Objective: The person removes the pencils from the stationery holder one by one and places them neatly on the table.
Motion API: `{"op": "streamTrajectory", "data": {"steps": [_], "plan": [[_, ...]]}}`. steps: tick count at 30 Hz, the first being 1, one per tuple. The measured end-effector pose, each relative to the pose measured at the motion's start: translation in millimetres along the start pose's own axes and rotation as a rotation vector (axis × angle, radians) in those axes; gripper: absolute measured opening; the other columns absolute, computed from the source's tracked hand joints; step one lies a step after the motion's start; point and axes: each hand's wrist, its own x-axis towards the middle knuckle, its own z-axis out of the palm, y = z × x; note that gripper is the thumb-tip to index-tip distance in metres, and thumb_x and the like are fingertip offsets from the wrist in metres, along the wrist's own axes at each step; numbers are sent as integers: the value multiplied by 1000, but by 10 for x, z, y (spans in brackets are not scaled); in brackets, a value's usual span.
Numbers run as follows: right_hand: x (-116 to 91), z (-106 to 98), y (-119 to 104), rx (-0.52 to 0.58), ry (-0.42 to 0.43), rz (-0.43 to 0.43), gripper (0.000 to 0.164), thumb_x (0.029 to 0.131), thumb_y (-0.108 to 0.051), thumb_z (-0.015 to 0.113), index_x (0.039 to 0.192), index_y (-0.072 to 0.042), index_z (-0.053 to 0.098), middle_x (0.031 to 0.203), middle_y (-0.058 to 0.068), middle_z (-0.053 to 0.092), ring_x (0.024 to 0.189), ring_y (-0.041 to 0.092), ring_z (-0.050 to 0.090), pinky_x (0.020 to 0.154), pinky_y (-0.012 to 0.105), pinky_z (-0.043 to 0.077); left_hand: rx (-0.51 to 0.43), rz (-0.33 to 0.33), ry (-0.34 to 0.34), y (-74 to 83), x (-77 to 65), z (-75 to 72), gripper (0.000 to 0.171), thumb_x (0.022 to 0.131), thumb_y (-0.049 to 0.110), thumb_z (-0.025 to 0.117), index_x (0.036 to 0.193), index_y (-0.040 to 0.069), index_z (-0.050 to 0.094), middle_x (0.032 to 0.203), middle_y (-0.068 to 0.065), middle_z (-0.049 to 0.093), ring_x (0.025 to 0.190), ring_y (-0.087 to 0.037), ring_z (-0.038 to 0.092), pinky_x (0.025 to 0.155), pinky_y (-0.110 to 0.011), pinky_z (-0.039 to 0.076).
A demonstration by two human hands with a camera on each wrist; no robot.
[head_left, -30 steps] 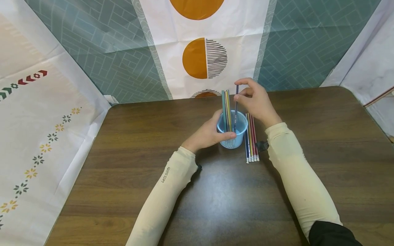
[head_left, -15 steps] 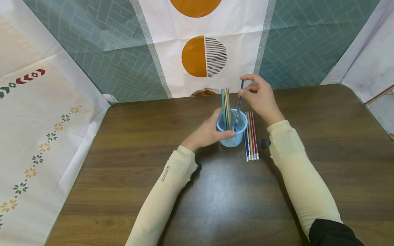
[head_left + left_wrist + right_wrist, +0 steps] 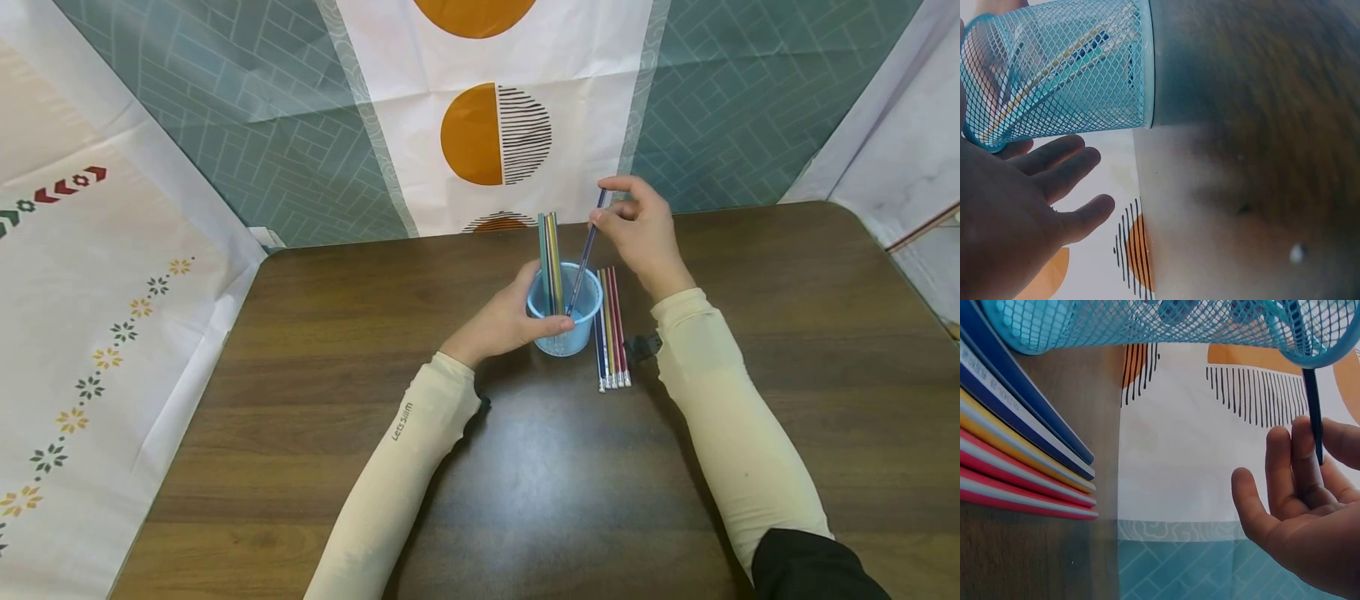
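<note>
A light blue mesh pencil cup stands on the table in the head view. My left hand holds it, thumb across the front and fingers at the far side; in the left wrist view several of those fingers stretch beside the mesh. Several pencils stand at the cup's left side. My right hand pinches the upper part of a dark blue pencil, which leans right with its lower end inside the cup. The right wrist view shows this pencil between thumb and fingers.
Right of the cup, several pencils lie side by side, eraser ends toward me; blue, yellow and red ones show in the right wrist view. The brown wooden table ends at a patterned hanging cloth behind.
My right hand has moved right and slightly up, tilting the top of the dark blue pencil to the right. The left hand stays on the cup.
</note>
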Motion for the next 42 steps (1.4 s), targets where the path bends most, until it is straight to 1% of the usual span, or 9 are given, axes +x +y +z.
{"op": "streamTrajectory", "data": {"steps": [4, 8, 13, 19, 22, 29, 36, 39, 42], "plan": [[12, -35, -8, 50, 40, 29, 38, 98, -9, 67, 135, -12, 59, 85, -2, 69, 88, 16, 62, 83, 30, 48, 5, -11, 0, 5, 0, 1, 96, 85, 47, 80, 155, 22, 20, 133, -3, 55, 112, -20, 58, 94, -42, 52], [24, -78, -26, 100, 69, 32, 39, 97, -7, 68, 135, -9, 59, 83, -4, 68, 84, 13, 64, 85, 29, 50, 9, -17, 0, 3, -1, -2, 96, 84, 48, 80, 155, 22, 20, 129, -3, 57, 110, -21, 59, 93, -41, 53], [30, -129, -47, 153, 102, 46, 41, 95, -5, 70, 134, -7, 59, 83, 0, 68, 82, 14, 64, 81, 27, 50, 6, -15, -3, -7, 0, -5, 96, 84, 47, 80, 156, 22, 20, 130, -3, 56, 110, -20, 59, 94, -41, 52], [31, -190, -67, 282, 126, 46, 38, 93, 0, 70, 129, -8, 61, 80, 3, 67, 78, 14, 65, 78, 26, 53, 20, -19, 1, -11, -4, -4, 96, 85, 46, 80, 156, 22, 20, 129, -2, 56, 111, -19, 58, 96, -42, 51], [25, -219, -89, 332, 139, 54, 37, 93, 1, 69, 128, -8, 61, 80, 4, 67, 79, 16, 66, 79, 27, 53, 21, -22, 1, -7, -5, -4, 97, 84, 47, 80, 156, 22, 20, 128, -3, 56, 111, -20, 58, 96, -42, 51], [6, -274, -136, 367, 158, 76, 40, 94, 0, 69, 130, -10, 57, 85, 7, 66, 82, 19, 66, 85, 31, 51, 21, -31, -11, -6, 2, -8, 99, 84, 48, 80, 157, 22, 18, 131, -7, 55, 113, -23, 57, 97, -42, 51], [-4, -341, -150, 410, 154, 87, 36, 94, -1, 69, 127, -10, 57, 85, 9, 67, 81, 22, 67, 93, 37, 49, 26, -37, -11, -6, 2, -6, 99, 84, 47, 80, 157, 22, 17, 134, -7, 54, 115, -24, 57, 97, -44, 51], [-5, -374, -157, 429, 155, 84, 34, 94, 0, 69, 125, -8, 58, 84, 10, 68, 82, 23, 67, 93, 38, 50, 21, -39, -12, -7, 4, -6, 99, 84, 47, 80, 157, 22, 17, 134, -7, 54, 115, -24, 56, 96, -43, 51], [-6, -412, -162, 461, 159, 82, 33, 93, 2, 70, 123, -8, 59, 84, 10, 68, 82, 24, 67, 89, 34, 52, 17, -39, -14, -12, 10, -6, 99, 84, 47, 80, 157, 22, 17, 135, -7, 53, 115, -24, 56, 97, -43, 51]]}}
